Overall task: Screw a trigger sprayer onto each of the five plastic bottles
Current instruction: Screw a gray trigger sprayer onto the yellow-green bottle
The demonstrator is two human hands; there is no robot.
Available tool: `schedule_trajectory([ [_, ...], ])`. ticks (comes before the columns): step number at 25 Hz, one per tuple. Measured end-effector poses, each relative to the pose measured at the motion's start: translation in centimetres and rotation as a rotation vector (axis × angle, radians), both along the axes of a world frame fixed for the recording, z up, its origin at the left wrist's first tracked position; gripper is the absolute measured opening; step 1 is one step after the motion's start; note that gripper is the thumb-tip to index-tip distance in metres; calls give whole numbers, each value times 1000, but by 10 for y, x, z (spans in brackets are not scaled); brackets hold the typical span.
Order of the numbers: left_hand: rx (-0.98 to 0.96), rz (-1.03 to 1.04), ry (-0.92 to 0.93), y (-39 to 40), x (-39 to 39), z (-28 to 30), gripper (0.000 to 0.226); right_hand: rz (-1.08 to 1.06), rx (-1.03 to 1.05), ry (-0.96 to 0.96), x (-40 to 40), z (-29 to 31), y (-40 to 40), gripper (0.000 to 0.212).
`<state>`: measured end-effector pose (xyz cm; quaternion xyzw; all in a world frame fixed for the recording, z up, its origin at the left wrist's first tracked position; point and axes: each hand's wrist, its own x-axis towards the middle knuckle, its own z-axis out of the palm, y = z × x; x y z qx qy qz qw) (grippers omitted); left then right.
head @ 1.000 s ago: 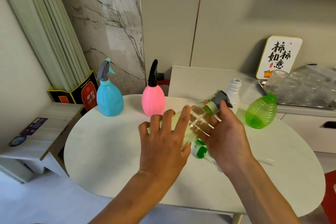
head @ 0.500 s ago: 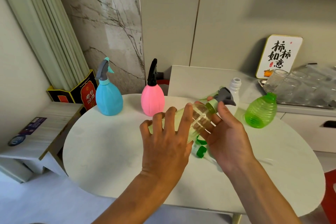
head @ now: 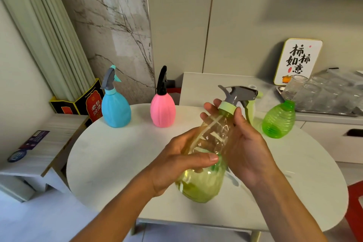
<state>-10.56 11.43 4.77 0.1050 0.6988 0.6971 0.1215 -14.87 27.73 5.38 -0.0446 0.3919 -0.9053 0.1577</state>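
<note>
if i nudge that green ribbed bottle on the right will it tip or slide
The green ribbed bottle looks empty and see-through, so probably light and apt to slide. Its squat, wide body on the table suggests it resists tipping. No sprayer on it yet, so it is not top-heavy.

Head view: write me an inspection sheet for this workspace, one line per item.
Surface: round white table, bare at left.
Job's things: blue bottle and pink bottle stand upright with sprayers on; yellow-green bottle held tilted above the table, grey sprayer seated on its neck; green bottle has no sprayer; a white bottle is mostly hidden behind the sprayer.
Clutter: something green under the held bottle, unclear.
Grip: left hand wraps the held bottle's body; right hand holds its neck below the collar.
Cables: nothing seen.
Surroundings: sign, glasses on a tray, low side table, red box.
</note>
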Motion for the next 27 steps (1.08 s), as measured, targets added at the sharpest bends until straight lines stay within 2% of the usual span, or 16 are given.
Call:
schedule_trajectory([
  [4, 11, -8, 10, 4, 1, -5, 51, -35, -40, -33, 3, -4, -2, 36],
  [7, -16, 6, 17, 7, 1, -7, 48, -72, -1, -83, 2, -8, -7, 61],
  [8, -17, 5, 15, 7, 1, -7, 48, -69, -8, -79, 2, -8, -8, 61],
  [11, 25, 0, -16, 3, -2, -6, 51, -8, -56, -14, 2, -3, -4, 34],
  [16, 30, -11, -15, 6, -1, -7, 51, -84, -57, 7, 1, -4, -6, 22],
  [18, 36, 19, -30, 9, -1, -9, 48, -140, 2, -33, 0, -5, -8, 25],
  [21, 221, -54, -200, 4, -2, -10, 43, -101, -35, 5, 0, -5, -3, 42],
  [24, 415, -238, -446, -6, 0, -9, 85, 123, -193, 104, 4, 0, 4, 32],
  [25, 425, -256, -454, -8, -1, -6, 87, 135, -198, 120, 3, 3, 6, 30],
  [27, 292, -119, -353, -8, -4, 0, 67, 26, -150, 85, 2, 6, 7, 23],
])
